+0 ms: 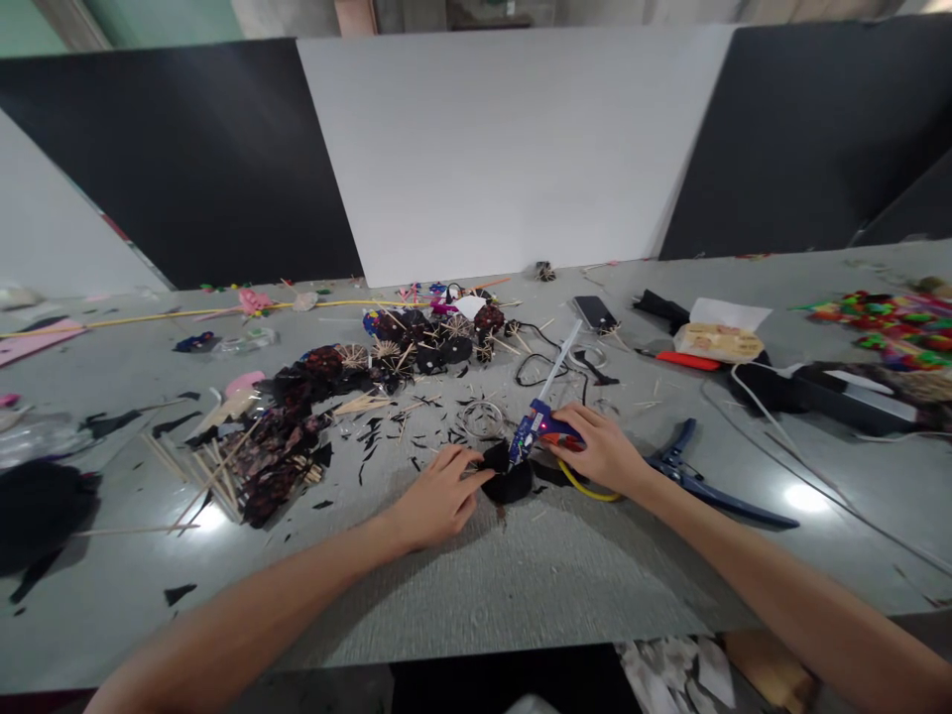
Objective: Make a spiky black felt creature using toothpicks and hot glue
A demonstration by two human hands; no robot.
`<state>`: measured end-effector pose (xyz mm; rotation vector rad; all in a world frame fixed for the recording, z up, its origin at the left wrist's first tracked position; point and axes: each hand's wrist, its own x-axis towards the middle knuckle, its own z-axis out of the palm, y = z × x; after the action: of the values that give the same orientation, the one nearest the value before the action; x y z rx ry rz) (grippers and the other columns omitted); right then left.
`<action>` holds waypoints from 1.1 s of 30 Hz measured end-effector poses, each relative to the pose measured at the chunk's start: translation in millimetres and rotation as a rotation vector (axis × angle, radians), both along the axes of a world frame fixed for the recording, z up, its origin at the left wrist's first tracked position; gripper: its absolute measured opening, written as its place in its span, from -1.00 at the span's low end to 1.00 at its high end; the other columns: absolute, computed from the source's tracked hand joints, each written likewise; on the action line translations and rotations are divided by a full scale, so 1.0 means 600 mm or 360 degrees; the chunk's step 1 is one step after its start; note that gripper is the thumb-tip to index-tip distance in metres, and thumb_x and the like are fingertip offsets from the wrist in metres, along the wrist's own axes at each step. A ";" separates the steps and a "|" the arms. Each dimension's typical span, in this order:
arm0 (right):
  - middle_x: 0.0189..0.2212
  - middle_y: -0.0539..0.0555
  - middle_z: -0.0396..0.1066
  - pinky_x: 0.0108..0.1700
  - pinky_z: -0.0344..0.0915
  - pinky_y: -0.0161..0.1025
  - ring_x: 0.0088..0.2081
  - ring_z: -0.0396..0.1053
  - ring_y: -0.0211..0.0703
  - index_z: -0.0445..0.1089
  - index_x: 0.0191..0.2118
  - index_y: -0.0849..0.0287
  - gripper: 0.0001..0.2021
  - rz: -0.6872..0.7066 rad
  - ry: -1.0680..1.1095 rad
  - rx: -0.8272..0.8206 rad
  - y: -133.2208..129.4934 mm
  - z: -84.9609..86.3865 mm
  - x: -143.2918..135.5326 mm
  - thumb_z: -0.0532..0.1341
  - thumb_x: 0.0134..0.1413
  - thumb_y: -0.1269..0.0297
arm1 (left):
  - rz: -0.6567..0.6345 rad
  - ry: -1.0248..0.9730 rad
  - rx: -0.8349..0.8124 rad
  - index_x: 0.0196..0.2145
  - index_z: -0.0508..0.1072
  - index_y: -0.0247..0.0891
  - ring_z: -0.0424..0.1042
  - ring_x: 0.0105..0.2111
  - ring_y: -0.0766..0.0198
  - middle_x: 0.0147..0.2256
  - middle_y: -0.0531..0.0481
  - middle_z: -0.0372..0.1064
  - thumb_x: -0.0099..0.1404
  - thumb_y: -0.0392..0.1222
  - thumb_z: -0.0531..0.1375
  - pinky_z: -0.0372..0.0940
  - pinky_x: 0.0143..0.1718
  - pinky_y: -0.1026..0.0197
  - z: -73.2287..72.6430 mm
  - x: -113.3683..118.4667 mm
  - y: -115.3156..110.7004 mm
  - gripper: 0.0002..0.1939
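My right hand (595,448) grips a blue glue gun (536,426) with a clear glue stick poking out of its back toward the far side. Its nozzle points down-left onto a small round black fabric piece (508,478) on the grey table (521,575). My left hand (438,496) pinches the left edge of that black piece and holds it flat on the table.
Small cocktail umbrellas and dark fabric scraps (297,436) with wooden sticks lie to the left. Blue-handled pliers (699,481) rest right of my right hand. A phone (595,312), a red-handled tool (684,360), a wire ring (482,418) and black cables lie farther back.
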<state>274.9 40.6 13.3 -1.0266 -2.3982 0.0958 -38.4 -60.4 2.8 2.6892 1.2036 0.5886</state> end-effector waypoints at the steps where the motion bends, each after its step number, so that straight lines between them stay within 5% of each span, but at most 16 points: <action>1: -0.07 0.20 0.50 0.00 0.44 0.07 -0.07 0.50 0.13 0.40 0.00 0.06 -0.74 0.0002 0.0002 -0.0003 0.000 0.000 0.000 0.27 0.28 0.10 | 0.0003 0.0006 -0.0006 0.23 0.39 -0.16 0.23 0.19 -0.04 0.15 -0.21 0.29 0.37 -0.40 0.11 0.34 0.21 -0.18 0.000 0.000 0.000 -0.50; 33: -0.06 0.16 0.49 -0.08 0.47 -0.07 -0.11 0.53 0.05 0.37 -0.01 0.05 -0.78 0.0016 0.0042 -0.0025 -0.006 -0.002 -0.005 0.28 0.29 0.17 | -0.0042 -0.0027 -0.0026 0.21 0.42 -0.22 0.21 0.17 -0.01 0.14 -0.18 0.31 0.40 -0.41 0.10 0.32 0.24 -0.16 -0.004 -0.002 0.004 -0.54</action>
<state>271.9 36.8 12.2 -1.0142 -2.3823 0.1312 -39.7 -57.9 0.5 2.6769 1.1618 0.5943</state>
